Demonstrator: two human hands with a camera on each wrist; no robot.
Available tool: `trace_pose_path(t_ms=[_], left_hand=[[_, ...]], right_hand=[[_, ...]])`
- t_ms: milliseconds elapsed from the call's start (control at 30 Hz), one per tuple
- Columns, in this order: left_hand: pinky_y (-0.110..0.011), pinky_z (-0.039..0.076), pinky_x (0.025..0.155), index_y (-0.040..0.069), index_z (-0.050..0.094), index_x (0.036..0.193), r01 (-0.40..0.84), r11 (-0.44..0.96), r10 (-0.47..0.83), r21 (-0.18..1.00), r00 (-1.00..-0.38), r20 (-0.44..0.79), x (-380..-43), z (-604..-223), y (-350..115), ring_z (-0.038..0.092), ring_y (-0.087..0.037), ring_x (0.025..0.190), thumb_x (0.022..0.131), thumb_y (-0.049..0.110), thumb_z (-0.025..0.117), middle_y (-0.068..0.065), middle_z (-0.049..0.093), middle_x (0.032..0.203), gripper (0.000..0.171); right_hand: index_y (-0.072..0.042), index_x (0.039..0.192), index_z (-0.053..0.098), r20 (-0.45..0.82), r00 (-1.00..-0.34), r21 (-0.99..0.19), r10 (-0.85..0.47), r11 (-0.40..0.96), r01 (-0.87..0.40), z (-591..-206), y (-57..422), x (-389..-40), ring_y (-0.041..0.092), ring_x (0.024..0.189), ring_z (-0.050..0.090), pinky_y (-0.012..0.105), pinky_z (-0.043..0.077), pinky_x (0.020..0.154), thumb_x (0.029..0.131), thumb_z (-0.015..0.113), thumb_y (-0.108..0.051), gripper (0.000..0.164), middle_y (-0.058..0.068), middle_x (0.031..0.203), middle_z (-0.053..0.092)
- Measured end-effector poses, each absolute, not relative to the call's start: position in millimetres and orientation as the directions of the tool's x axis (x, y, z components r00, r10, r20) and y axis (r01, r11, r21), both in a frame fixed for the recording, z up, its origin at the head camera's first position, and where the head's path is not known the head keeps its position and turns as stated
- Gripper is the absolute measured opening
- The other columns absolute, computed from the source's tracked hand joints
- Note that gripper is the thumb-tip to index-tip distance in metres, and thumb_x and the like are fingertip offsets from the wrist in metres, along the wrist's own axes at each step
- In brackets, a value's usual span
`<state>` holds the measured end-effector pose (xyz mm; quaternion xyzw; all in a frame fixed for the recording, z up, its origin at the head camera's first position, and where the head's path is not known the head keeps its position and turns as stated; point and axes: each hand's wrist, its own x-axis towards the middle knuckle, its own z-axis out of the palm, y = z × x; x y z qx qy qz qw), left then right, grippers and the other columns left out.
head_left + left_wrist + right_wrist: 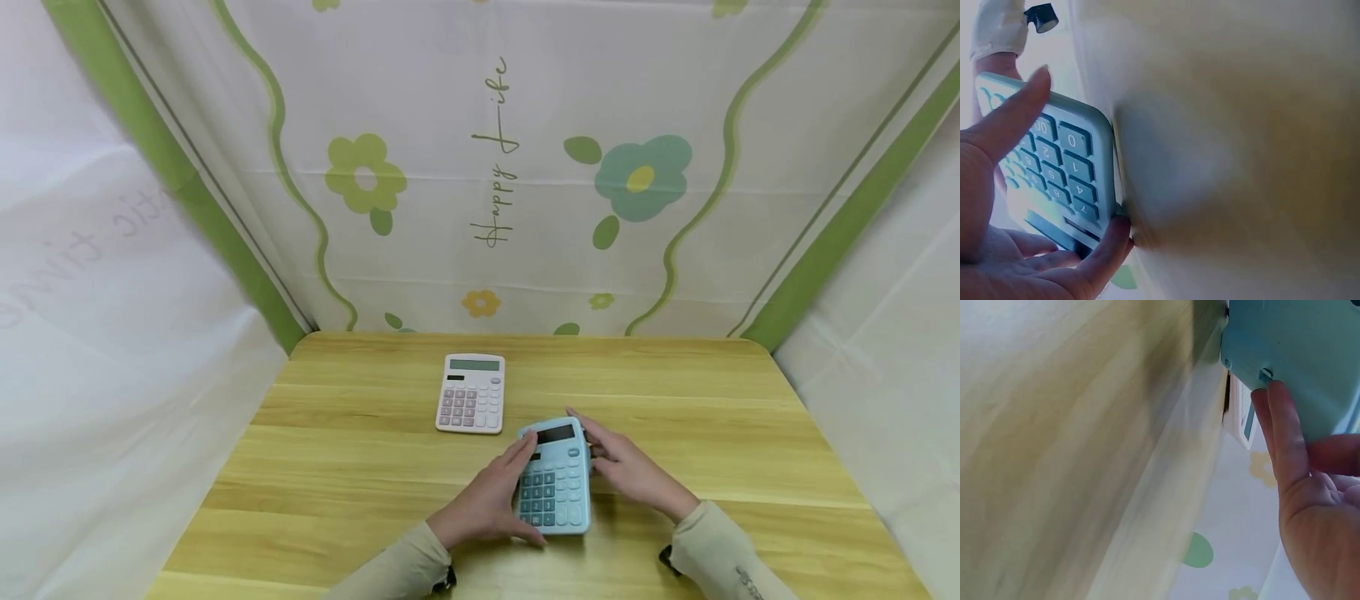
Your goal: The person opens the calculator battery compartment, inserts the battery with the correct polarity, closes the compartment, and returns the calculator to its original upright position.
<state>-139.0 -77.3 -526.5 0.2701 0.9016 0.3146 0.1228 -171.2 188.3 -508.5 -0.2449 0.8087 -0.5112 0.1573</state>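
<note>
A light blue calculator [564,479] with darker number keys is held between both hands low over the table, tilted so that the right wrist view shows its underside. My left hand [491,496] grips its left side, the thumb [1019,115] lying across the front by the lower keys and the other fingers at its far edge. My right hand [626,467] holds the right side; two long fingers [1288,440] press on the back near a small recess. Behind it, a pale pink calculator [470,393] lies face up, apart from both hands.
The wooden table [337,492] has rounded far corners. A white flowered cloth [450,275] hangs right behind its far edge, and more white cloth [135,350] closes in the left and right sides.
</note>
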Motion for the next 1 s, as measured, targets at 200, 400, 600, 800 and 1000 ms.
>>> trace_pose_path(t_ms=[200, 400, 600, 800, 1000], left_hand=[[-0.045, 0.031, 0.126, 0.011, 0.011, 0.168, 0.392, 0.682, 0.547, 0.618, -0.834, -0.074, -139.7, -527.0, -78.5, 0.028, -0.03, 0.157, 0.066, 0.046, 0.097, -0.005, 0.013, 0.175, 0.138], [-0.042, 0.032, 0.126, 0.012, 0.009, 0.168, 0.401, 0.713, 0.539, 0.575, -0.838, -0.084, -140.0, -527.2, -79.0, 0.03, -0.029, 0.156, 0.067, 0.042, 0.098, -0.003, 0.012, 0.175, 0.137], [-0.042, 0.033, 0.125, 0.012, 0.009, 0.168, 0.412, 0.727, 0.538, 0.55, -0.839, -0.081, -140.0, -527.0, -79.9, 0.031, -0.029, 0.156, 0.068, 0.041, 0.098, -0.003, 0.011, 0.175, 0.137], [-0.045, 0.034, 0.124, 0.011, 0.009, 0.168, 0.412, 0.725, 0.532, 0.552, -0.844, -0.069, -138.4, -527.3, -81.9, 0.029, -0.032, 0.156, 0.067, 0.041, 0.098, -0.008, 0.009, 0.175, 0.138], [-0.047, 0.036, 0.123, 0.013, 0.006, 0.168, 0.391, 0.731, 0.516, 0.559, -0.853, -0.08, -137.9, -529.7, -84.2, 0.028, -0.035, 0.156, 0.067, 0.041, 0.098, -0.015, 0.006, 0.175, 0.139]], right_hand=[[0.007, 0.16, 0.026, -0.067, -0.864, -0.931, -0.498, 0.344, -0.126, -505.6, 193.4, -174.5, 0.031, 0.11, 0.07, 0.033, 0.061, 0.088, 0.109, 0.035, -0.01, 0.054, 0.036, 0.143, 0.055], [0.01, 0.155, 0.035, -0.078, -0.88, -0.846, -0.469, 0.498, -0.19, -508.1, 194.7, -175.1, 0.034, 0.123, 0.066, 0.042, 0.057, 0.101, 0.11, 0.05, -0.02, 0.056, 0.025, 0.138, 0.064], [0.004, 0.144, 0.055, -0.123, -0.902, -0.791, -0.415, 0.589, -0.164, -511.5, 192.7, -175.9, 0.018, 0.102, 0.065, 0.031, 0.057, 0.085, 0.107, 0.057, -0.019, 0.043, 0.006, 0.113, 0.071], [0.003, 0.132, 0.064, -0.161, -0.92, -0.801, -0.357, 0.592, -0.09, -516.4, 190.0, -176.5, 0.016, 0.084, 0.066, 0.026, 0.055, 0.068, 0.103, 0.062, -0.013, 0.033, 0.007, 0.102, 0.071], [0.005, 0.132, 0.063, -0.204, -0.934, -0.795, -0.292, 0.606, -0.015, -519.3, 185.6, -176.5, 0.017, 0.083, 0.068, 0.027, 0.059, 0.068, 0.101, 0.065, -0.01, 0.034, 0.009, 0.101, 0.07]])
